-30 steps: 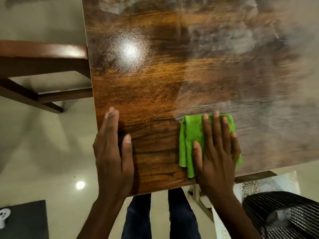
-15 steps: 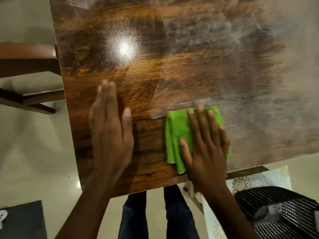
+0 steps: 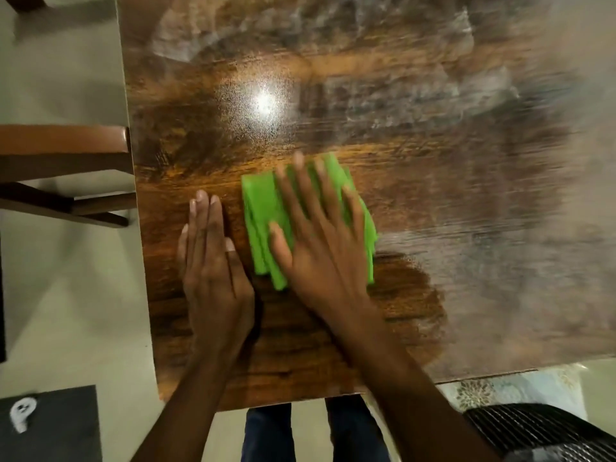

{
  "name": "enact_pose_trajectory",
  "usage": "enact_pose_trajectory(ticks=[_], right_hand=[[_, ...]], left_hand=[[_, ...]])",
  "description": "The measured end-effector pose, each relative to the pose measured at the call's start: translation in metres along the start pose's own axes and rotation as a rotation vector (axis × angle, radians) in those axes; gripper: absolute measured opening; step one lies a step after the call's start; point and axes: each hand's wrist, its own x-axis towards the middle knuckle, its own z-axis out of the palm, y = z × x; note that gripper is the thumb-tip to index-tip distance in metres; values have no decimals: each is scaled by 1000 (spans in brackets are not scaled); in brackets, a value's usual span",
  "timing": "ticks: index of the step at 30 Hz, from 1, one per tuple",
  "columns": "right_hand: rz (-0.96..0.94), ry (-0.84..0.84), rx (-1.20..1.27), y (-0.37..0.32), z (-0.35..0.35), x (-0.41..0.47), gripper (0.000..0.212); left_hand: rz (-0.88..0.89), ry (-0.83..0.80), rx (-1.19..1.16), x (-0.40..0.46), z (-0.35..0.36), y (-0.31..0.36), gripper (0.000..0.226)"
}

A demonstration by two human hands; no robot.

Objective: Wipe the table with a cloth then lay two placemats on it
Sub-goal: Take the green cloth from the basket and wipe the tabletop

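Both hands lie flat, gripping nothing: right hand presses the green cloth at frame centre, left hand on the table; overlap strokes into the hazy right side

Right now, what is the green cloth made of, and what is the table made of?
The cloth looks like soft fabric, maybe microfibre: it lies in floppy folds under the right hand and has a dull, matte green face. The table looks like wood or a wood-pattern laminate, I cannot tell which: brown grain streaks run across it, and its glossy finish mirrors a bright lamp spot.
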Motion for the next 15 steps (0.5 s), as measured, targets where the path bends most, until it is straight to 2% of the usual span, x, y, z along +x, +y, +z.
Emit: enact_pose_trajectory(ticks=[3,6,9,15], right_hand=[[25,52,-24,25,-9,110,70],[35,69,-56,43,-11,137,68],[33,61,-83,45,-14,71,67],[41,-132,-85,42,-18,-135,71]], left_hand=[[17,-45,116,0,3,2,57],[18,-62,165,1,4,1,58],[20,-63,201,0,4,3,59],[35,-41,136,1,5,1,57]])
